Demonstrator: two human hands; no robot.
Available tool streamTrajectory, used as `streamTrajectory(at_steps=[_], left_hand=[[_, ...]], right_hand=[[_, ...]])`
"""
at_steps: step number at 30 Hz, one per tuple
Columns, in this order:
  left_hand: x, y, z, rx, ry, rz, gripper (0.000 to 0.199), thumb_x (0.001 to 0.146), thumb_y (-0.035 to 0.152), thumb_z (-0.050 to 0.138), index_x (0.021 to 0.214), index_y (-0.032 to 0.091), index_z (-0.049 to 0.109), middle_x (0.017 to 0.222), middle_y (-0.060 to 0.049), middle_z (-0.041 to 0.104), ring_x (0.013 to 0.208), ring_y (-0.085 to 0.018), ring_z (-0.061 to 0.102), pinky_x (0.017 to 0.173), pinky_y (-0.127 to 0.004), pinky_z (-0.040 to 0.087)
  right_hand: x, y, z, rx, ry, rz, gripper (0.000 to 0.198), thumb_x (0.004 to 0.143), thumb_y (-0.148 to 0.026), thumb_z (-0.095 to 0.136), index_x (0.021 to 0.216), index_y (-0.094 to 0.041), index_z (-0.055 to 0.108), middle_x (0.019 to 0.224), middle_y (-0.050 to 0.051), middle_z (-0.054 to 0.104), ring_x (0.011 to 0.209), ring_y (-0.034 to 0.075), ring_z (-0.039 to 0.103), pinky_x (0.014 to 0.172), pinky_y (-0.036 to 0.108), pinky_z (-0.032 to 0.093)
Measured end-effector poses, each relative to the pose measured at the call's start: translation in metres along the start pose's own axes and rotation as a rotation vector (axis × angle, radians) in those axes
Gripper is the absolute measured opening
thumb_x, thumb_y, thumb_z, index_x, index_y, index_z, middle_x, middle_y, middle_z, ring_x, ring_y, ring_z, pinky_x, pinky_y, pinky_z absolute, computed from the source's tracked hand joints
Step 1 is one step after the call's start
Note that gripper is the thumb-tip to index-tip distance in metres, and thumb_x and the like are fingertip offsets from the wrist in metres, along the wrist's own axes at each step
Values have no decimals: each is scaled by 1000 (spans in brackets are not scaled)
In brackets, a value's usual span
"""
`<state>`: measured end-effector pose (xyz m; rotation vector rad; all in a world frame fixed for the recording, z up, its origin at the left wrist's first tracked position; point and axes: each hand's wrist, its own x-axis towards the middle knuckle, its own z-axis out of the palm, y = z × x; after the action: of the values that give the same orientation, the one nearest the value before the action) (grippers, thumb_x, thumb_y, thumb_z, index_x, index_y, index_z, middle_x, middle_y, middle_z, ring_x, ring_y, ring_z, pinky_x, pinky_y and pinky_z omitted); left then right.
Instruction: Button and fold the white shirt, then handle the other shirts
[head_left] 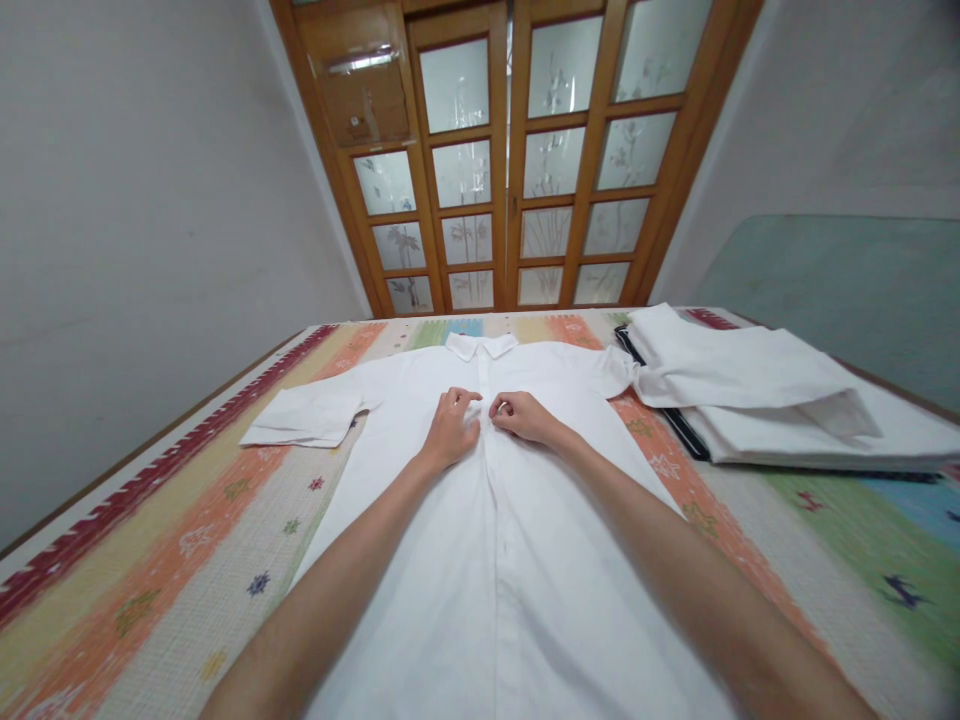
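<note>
A white collared shirt (420, 560) lies face up with its button front running down the middle and its collar (481, 346) at the far end. At the upper chest, my left hand (452, 432) is bent around the left side of the button placket, with a bit of white cloth showing between thumb and forefinger. Just across from it, my right hand (523, 416) is closed in a pinch at the placket's right edge. A button at the fingertips is too small to make out. Below the hands the front strip is slightly creased.
A colourful striped cloth (187, 530) covers the surface under the shirt. To the right, folded white garments (780, 400) are stacked with a dark-edged piece beneath; the shirt's right sleeve reaches them. Wooden doors with glass panes (510, 160) stand beyond, with walls at both sides.
</note>
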<state>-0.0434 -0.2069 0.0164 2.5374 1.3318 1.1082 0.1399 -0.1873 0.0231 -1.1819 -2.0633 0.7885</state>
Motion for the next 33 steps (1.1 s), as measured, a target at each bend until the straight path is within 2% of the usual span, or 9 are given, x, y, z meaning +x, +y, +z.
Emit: streamTrajectory(at_steps=[5, 11, 16, 19, 33], left_hand=[[-1, 3, 2, 83, -54, 59, 21, 79, 9, 54, 90, 18, 69, 103, -8, 60, 102, -23, 48, 93, -40, 44], [-2, 5, 2, 117, -93, 46, 24, 78, 6, 52, 83, 18, 72, 93, -8, 65, 96, -23, 50, 87, -39, 47], [-2, 5, 0, 174, -87, 121, 23, 78, 6, 54, 78, 19, 73, 109, -9, 61, 104, -24, 47, 90, -41, 46], [-3, 5, -1, 205, -99, 134, 23, 77, 6, 55, 77, 20, 73, 115, -8, 59, 108, -24, 45, 92, -43, 45], [-4, 8, 0, 245, -109, 108, 23, 78, 7, 54, 79, 19, 73, 112, -8, 61, 107, -25, 45, 89, -42, 45]], right_hand=[[0, 5, 4, 34, 1, 12, 10, 69, -15, 59, 76, -13, 67, 47, -6, 51, 46, 9, 45, 48, 19, 31], [-2, 1, 2, 71, -10, -3, 15, 73, -21, 59, 80, -13, 69, 46, -6, 52, 44, 9, 45, 49, 19, 33], [-3, 0, 1, 78, -24, 19, 18, 73, -20, 58, 82, -11, 72, 45, -5, 52, 41, 8, 43, 47, 19, 33], [-2, 0, 2, 97, -25, 37, 18, 72, -20, 59, 81, -11, 71, 45, -5, 51, 41, 8, 43, 46, 19, 32], [2, -4, 2, 216, -122, 152, 9, 70, -12, 57, 77, -14, 62, 43, -9, 49, 32, 6, 38, 36, 17, 29]])
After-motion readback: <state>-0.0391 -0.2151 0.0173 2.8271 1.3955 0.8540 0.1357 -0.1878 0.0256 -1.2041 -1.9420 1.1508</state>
